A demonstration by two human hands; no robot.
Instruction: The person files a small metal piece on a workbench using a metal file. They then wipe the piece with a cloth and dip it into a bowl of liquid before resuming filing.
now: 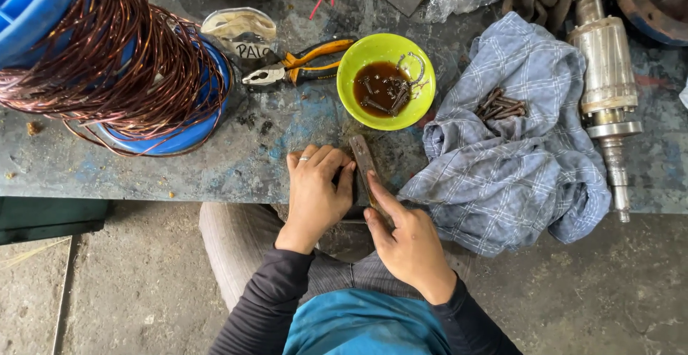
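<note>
My left hand (315,193) lies flat near the front edge of the worn blue-grey metal counter (143,161), fingers curled down on something small that I cannot see well. Its grip is narrow, pressing down, and I cannot tell if it holds anything. My right hand (408,244) has its grip closed on a long flat rusty metal file (364,163), which lies on the counter between my two hands and points toward the lime-green plastic bowl (387,79).

This bowl holds brown liquid with some dark bolts and a wire ring in it. Just left of it lie pliers with orange and black handles (297,68). Behind the pliers is a small round packet with a pale label (240,32) bearing dark handwriting. On the far left stands a blue plastic spool wound with copper wire (122,68).

To my right, a crumpled blue-grey checked cloth (516,168) carries a little heap of rusty screws (502,105). Beside the cloth lies a silver metal motor shaft (608,82).
</note>
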